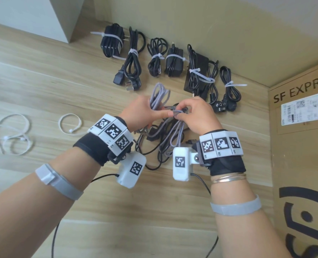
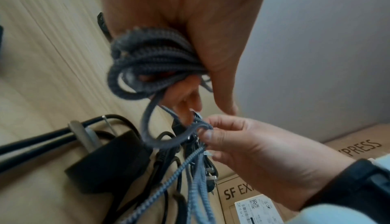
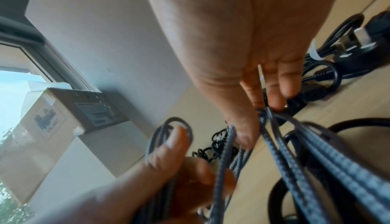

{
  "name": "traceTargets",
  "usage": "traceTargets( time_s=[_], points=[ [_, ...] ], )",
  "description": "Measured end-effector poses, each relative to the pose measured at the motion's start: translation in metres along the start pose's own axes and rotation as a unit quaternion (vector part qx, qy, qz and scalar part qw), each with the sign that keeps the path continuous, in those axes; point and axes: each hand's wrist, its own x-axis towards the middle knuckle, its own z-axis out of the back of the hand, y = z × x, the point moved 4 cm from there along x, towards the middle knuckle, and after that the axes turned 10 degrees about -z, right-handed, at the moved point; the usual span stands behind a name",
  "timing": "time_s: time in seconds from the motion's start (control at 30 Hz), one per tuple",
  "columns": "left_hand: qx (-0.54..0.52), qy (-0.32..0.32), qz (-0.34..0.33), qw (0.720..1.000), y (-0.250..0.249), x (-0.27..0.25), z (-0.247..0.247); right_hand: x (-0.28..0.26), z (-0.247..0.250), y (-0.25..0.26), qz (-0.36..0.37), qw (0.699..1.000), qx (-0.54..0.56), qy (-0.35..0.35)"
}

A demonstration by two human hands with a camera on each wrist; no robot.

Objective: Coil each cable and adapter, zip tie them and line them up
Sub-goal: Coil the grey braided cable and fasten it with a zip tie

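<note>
A grey braided cable [image 1: 159,95] is held up over the wooden table between both hands. My left hand [image 1: 145,113] grips its coiled loops [image 2: 147,60]. My right hand [image 1: 193,112] pinches a loop of the same cable [image 2: 200,125] between thumb and fingertips [image 3: 272,100]. Loose grey strands [image 1: 173,138] hang down onto a tangle of black cable and a black adapter [image 2: 105,162] beneath the hands. Several black cables and adapters, each bound with a white zip tie, lie in a row [image 1: 173,60] along the wall.
Loose white zip ties [image 1: 15,135] and another one [image 1: 70,124] lie on the table to the left. A cardboard box marked SF EXPRESS [image 1: 301,127] stands at the right. A wall [image 1: 210,25] runs behind the row.
</note>
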Motion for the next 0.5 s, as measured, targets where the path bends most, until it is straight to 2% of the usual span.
traceTargets(
  time_s=[0.07,0.2,0.37,0.5],
  points=[
    [0.033,0.047,0.029,0.998,0.0,0.001,-0.008,0.0,0.001,0.002,0.002,1.0,0.006,0.0],
    [0.064,0.07,0.033,0.995,0.001,0.002,-0.013,0.002,0.001,0.0,-0.039,0.999,0.032,0.013],
    [0.019,0.064,0.013,0.998,0.003,-0.001,-0.012,0.008,0.004,-0.01,-0.099,0.99,0.104,0.008],
    [0.004,0.034,-0.029,0.999,0.002,0.0,-0.009,0.01,0.005,-0.015,-0.125,0.983,0.131,0.002]
  ],
)
